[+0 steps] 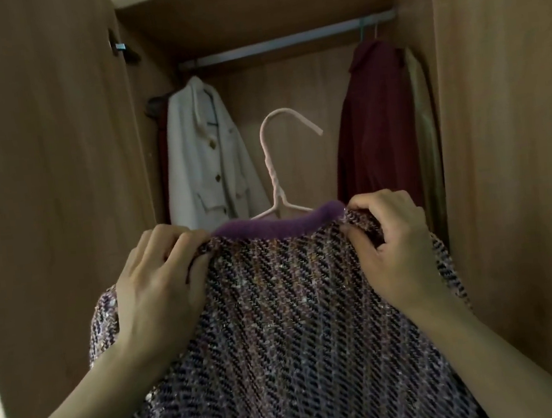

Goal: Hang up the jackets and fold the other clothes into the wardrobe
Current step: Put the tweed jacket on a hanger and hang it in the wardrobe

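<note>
A purple tweed jacket [288,309] with a plain purple collar sits on a pale pink wire hanger [274,161], held up in front of the open wardrobe. My left hand [159,282] grips the jacket's left shoulder and my right hand [391,247] grips its right shoulder. The hanger's hook stands free above the collar, below the metal rail [284,42]. The hanger's arms are hidden inside the jacket.
On the rail hang a white buttoned coat [205,161] at the left and a dark red coat [375,130] with a pale garment [426,131] at the right. A gap lies between them. Wooden wardrobe doors [45,199] stand open on both sides.
</note>
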Demonstrator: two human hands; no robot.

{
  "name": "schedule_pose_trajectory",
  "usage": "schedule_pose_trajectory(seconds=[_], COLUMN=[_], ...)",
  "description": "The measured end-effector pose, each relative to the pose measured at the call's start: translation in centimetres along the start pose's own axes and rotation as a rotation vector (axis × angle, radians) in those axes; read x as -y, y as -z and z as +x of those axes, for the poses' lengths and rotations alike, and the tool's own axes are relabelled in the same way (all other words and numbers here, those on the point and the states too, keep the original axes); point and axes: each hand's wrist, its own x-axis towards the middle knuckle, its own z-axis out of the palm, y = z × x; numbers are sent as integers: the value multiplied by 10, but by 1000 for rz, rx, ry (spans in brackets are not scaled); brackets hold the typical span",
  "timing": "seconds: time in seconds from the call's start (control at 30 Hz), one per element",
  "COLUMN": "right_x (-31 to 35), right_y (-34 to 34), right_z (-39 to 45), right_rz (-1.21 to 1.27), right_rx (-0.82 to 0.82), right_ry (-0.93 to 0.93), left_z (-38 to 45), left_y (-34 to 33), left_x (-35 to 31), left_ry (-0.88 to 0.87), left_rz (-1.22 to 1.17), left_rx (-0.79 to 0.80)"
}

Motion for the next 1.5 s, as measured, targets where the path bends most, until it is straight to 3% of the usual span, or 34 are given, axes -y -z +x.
schedule_pose_trajectory(seconds=[0.27,0.47,0.87,1.23,1.5], right_x=[-59,-108,-185,-273,-299], right_y=[-57,-109,-241,-372,-448], right_z=[12,42,145,211,263], right_rz=[-24,-51,-43,191,308], right_rx=[-11,-19,-187,-263,-283], right_ry=[48,86,114,110,93], left_z=[14,47,147,189,228], left_y=[-85,-151,-256,-334,-361], left_x=[29,67,152,186,205], left_ry=[27,-52,-131,-160,-167], left_rz=[42,48,171,396,555], left_rx=[-9,-68,-123,-114,-97])
